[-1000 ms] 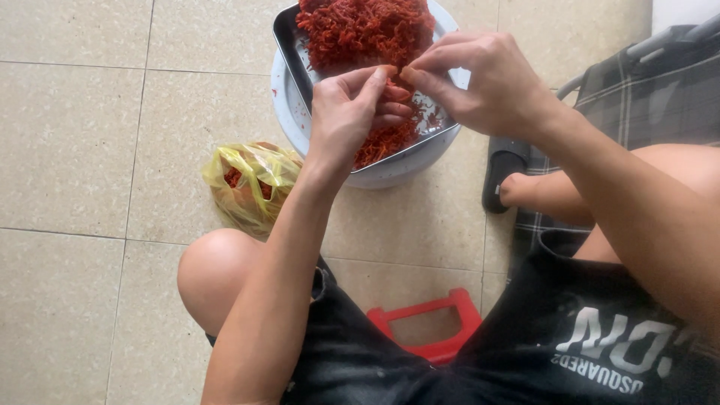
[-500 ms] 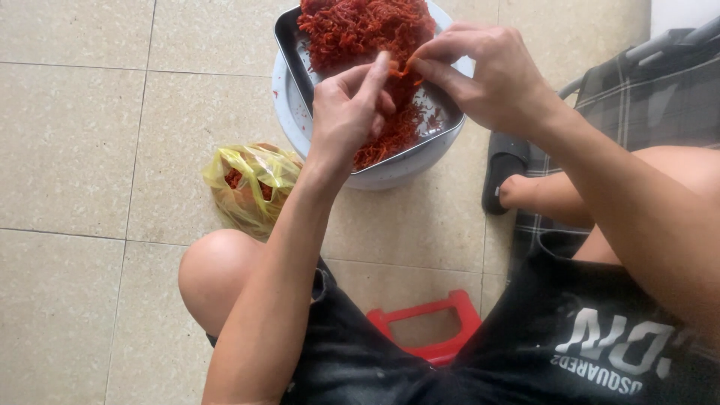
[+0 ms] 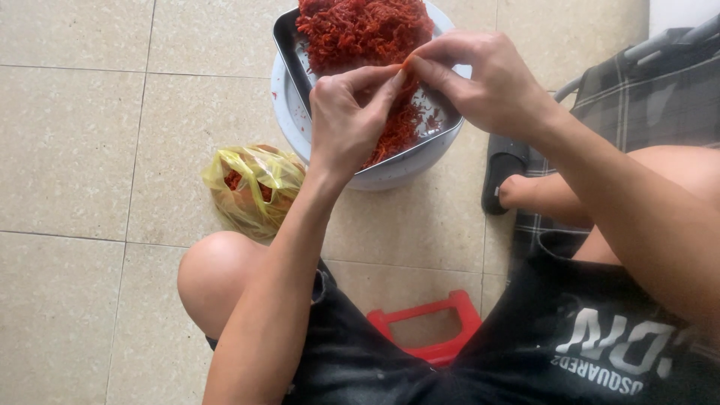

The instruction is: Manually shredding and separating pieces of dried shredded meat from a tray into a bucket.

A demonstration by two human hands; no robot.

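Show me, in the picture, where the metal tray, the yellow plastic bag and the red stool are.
metal tray (image 3: 289,46): head view, bare left rim.
yellow plastic bag (image 3: 251,184): head view, middle of the crumpled bag.
red stool (image 3: 427,311): head view, top bar of the frame.

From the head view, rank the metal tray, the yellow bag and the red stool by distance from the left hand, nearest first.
1. Metal tray: directly under the left hand.
2. Yellow bag: on the floor, lower left of it.
3. Red stool: under the person, well below.
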